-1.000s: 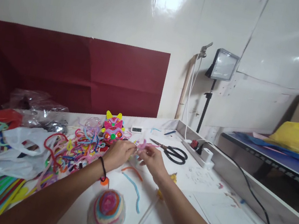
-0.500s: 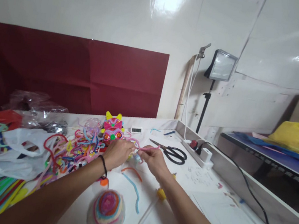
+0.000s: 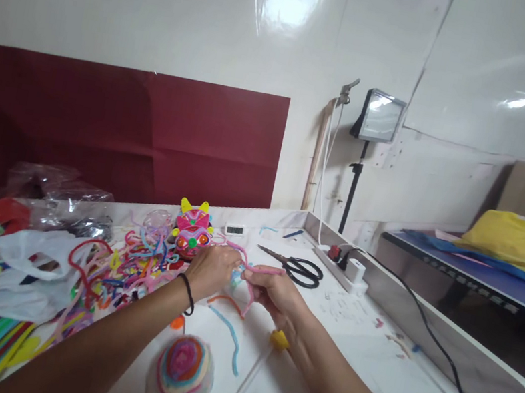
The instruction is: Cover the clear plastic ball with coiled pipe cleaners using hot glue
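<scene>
My left hand [image 3: 212, 274], with a black band on its wrist, is closed, its fingertips pinched near a small light-blue piece [image 3: 237, 277]. Facing it, my right hand [image 3: 272, 289] pinches a pink pipe cleaner [image 3: 249, 299], whose ends stick out above and below the fingers. Pink strands also show just behind the left fingertips; what that hand grips is partly hidden. Below the hands lie an orange pipe cleaner [image 3: 229, 303] and a light-blue pipe cleaner [image 3: 231, 340]. A dome covered in coloured rings [image 3: 181, 375] stands nearest to me.
Black-handled scissors [image 3: 303, 271] lie right of my hands, near a power strip [image 3: 345, 275]. Colourful cat-like masks [image 3: 192, 231] and a tangle of pipe cleaners [image 3: 145, 257] are to the left, beside white plastic bags [image 3: 25, 276]. A lamp [image 3: 381, 117] stands behind.
The pink pipe cleaner's lower end now hangs below my right hand, which has turned slightly. The light-blue piece between my hands shows more. The whole view has shifted a little.
</scene>
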The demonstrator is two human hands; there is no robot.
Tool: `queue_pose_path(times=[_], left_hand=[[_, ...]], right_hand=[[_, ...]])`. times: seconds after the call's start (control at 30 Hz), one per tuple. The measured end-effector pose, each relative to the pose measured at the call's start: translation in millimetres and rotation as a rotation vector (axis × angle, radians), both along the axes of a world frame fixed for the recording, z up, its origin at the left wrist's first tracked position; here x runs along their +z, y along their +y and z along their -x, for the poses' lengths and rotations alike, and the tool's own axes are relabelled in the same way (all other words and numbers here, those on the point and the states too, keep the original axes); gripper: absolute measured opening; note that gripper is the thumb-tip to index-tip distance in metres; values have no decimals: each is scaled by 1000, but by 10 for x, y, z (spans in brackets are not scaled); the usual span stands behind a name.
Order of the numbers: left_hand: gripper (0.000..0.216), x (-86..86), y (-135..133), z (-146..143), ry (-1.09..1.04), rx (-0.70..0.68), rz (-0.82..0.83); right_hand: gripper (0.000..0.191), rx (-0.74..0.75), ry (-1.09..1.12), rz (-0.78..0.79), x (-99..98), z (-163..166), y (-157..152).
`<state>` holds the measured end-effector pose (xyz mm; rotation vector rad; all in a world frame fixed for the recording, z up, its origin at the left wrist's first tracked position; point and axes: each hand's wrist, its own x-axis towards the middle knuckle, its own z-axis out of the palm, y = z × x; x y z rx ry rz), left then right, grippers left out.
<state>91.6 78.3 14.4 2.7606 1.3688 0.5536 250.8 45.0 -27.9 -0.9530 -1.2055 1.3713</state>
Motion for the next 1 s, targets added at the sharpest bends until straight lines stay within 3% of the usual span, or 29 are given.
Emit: queue_pose_path(times=[0.27, 0.5, 0.7, 1.0], left_hand=[[26, -53, 137, 85, -289, -112, 174], [30, -14, 109, 271, -596, -75, 277], [17, 55, -101, 258, -562, -129, 304], [28, -182, 13, 283, -595, 66, 502]], right_hand=[[38, 38, 69, -17, 93, -22, -47], [21, 58, -34, -35, 159, 75, -103], [28, 54, -245, -150, 181, 236, -141], [27, -167, -611, -408, 95, 360, -185]])
